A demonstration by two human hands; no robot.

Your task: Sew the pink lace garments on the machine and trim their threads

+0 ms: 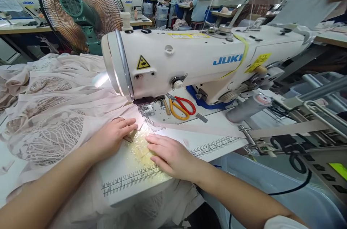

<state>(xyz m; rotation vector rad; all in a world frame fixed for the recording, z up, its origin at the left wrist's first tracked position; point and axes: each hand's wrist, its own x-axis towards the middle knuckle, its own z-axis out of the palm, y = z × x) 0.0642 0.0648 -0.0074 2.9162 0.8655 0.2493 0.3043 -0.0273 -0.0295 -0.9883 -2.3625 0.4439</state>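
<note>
A white sewing machine (168, 59) stands in front of me, its needle area above the metal bed plate (157, 111). My left hand (115, 135) lies on the pale pink fabric (108, 109) just left of the needle area, fingers stretched out and pressed down. My right hand (170, 155) rests flat with fingers extended on a yellowish, shiny taped patch (139, 146) of the table. Fabric with lace panels (61, 137) spreads to the left. A pale strip of tape (200, 129) runs from the bed toward a metal guide at the right. Whether any fabric lies beneath my right fingers cannot be made out.
Red-and-orange-handled scissors (183, 108) lie on the machine bed. A grey thread cone (249, 108) lies at the right. Printed rulers (130, 180) mark the table's front edge. A large fan (78, 8) stands behind the fabric. A translucent bin (244, 171) sits below; people work in the background.
</note>
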